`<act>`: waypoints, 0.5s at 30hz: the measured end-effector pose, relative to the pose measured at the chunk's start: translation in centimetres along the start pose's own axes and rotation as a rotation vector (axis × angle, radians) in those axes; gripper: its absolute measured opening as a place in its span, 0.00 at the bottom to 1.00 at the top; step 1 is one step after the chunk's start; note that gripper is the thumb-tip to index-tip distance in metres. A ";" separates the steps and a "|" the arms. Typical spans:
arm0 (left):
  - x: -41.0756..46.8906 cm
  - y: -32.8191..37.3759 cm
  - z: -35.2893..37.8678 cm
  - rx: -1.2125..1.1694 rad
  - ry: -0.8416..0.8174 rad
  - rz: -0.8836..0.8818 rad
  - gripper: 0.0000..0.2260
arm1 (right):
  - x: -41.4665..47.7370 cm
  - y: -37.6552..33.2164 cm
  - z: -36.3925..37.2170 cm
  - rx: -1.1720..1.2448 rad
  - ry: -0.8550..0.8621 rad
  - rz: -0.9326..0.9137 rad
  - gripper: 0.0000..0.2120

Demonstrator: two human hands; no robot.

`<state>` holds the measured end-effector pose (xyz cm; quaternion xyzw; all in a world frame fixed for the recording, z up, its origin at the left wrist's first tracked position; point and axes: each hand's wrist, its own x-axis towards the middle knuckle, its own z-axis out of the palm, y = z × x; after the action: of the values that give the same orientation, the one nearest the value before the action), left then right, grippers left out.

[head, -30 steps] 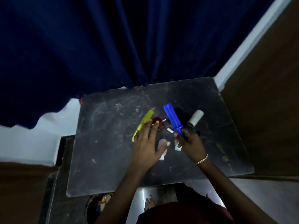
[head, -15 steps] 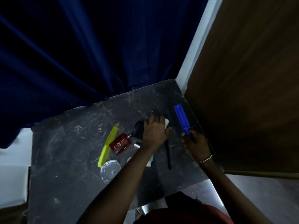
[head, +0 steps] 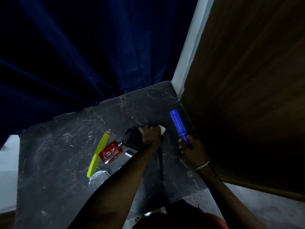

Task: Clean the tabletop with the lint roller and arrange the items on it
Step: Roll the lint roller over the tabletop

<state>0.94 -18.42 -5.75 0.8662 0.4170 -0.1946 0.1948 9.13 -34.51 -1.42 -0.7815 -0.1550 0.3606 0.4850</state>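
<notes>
On the dark marble tabletop (head: 66,162), my left hand (head: 151,135) is closed over the lint roller. Its white roll (head: 162,129) pokes out past my fingers, and its thin black handle (head: 160,164) runs back toward me on the table. My right hand (head: 192,149) grips the handle of a blue comb (head: 177,123), which lies along the table's right edge. A yellow-green comb (head: 97,156), a red perfume bottle (head: 110,152) and a clear glass dish (head: 99,179) lie left of my left arm.
A black round object (head: 132,138) sits right beside my left hand, with a small silver cap (head: 129,153) below it. A brown wooden panel (head: 247,96) borders the table on the right. A dark blue curtain (head: 82,55) hangs behind it.
My left hand left the middle items and reached right onto the lint roller. My right hand carried the blue comb to the table's right edge. Little has moved in the last half second.
</notes>
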 end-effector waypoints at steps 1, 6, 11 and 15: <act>0.0 0.1 0.0 -0.024 0.007 0.011 0.19 | 0.2 0.0 -0.2 0.005 0.007 -0.004 0.03; -2.7 1.3 -1.7 -0.314 0.201 0.021 0.22 | 0.5 0.5 -1.0 0.014 0.020 -0.036 0.03; -7.0 -0.6 -4.0 -0.575 0.401 0.046 0.22 | -0.6 0.6 -1.7 -0.056 -0.018 -0.132 0.04; -10.4 -4.2 -4.6 -0.636 0.508 0.099 0.22 | -3.5 -0.2 -1.1 -0.098 -0.101 -0.265 0.07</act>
<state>-7.61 -20.43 2.62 0.8023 0.4491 0.1737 0.3527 7.49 -37.20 0.46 -0.7576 -0.2985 0.3244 0.4813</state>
